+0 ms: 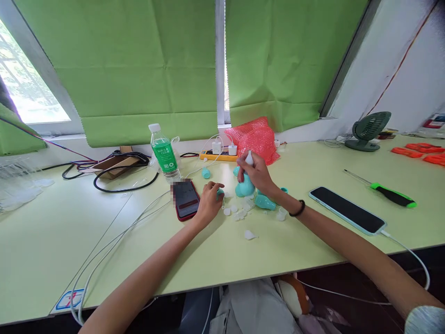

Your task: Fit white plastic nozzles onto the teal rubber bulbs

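My left hand [209,203] rests low over the table beside the red-edged phone [188,203], its fingers closed on a small turquoise piece [219,192]. To its right, my right hand [257,174] grips a rounded turquoise bottle [246,185] with a whitish tip [249,158] standing up between thumb and fingers. Another turquoise bottle-shaped part [265,202] lies on its side below that hand. Between and in front of my hands are several translucent white plastic pieces [239,215], and one more pale piece [250,235] lies nearer me. A turquoise cap [206,173] stands farther back.
A water bottle [165,155] stands behind the phone. Red bubble wrap [255,139] and a yellow power strip [222,157] are at the back. On the right lie a charging phone [347,210] and a screwdriver [389,192], with a small fan [368,132] behind. White cables [121,236] cross the left.
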The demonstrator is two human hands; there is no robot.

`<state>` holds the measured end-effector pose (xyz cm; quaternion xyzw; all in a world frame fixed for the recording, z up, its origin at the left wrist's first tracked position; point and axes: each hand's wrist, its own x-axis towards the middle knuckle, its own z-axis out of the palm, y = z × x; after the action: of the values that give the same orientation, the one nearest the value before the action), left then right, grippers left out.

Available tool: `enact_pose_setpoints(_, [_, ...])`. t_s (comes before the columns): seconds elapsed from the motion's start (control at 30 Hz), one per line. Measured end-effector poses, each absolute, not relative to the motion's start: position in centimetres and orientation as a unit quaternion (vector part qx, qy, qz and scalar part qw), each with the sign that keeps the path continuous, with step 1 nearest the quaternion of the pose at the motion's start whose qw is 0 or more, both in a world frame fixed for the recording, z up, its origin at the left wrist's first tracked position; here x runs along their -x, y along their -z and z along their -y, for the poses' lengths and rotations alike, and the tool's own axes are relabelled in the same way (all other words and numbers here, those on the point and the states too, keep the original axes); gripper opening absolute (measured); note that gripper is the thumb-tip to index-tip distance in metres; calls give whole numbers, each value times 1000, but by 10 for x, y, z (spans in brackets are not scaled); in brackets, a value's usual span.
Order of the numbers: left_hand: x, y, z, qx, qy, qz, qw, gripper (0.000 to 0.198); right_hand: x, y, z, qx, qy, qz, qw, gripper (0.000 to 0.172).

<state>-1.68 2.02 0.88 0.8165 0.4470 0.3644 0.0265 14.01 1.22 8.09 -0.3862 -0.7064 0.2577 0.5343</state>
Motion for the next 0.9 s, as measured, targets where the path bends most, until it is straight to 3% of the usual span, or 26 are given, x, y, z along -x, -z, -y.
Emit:
enact_pose_setpoints(0.07, [17,-7,-23,-822,-362,-438,28,26,-142,-69,13,368,-319,722,491,18])
enact_pose_setpoints(0.13, [18,-6,-25,-831,-355,-426,32,30,-144,-56,34,366,-315,763,431,28])
enact_pose_setpoints(0.27, [21,-9,-26,-857,-335,-389,42,38,-147,-41,50,391,-203,836,328,31])
enact_pose_setpoints(0.43, [20,-25,-13,-854,-363,-368,57,28,-150,-33,43,336,-116,898,258,27])
enact_pose_setpoints(0.63, [16,-38,14,-834,-448,-321,29,29,-160,-15,35,316,3,902,294,33])
enact_pose_setpoints(0.8, [8,-37,23,-888,-347,-303,-11,27,-161,-6,35,327,3,866,379,31])
enact_pose_setpoints(0.9, [3,-34,21,-888,-306,-336,66,41,-158,-9,41,335,-44,832,439,26])
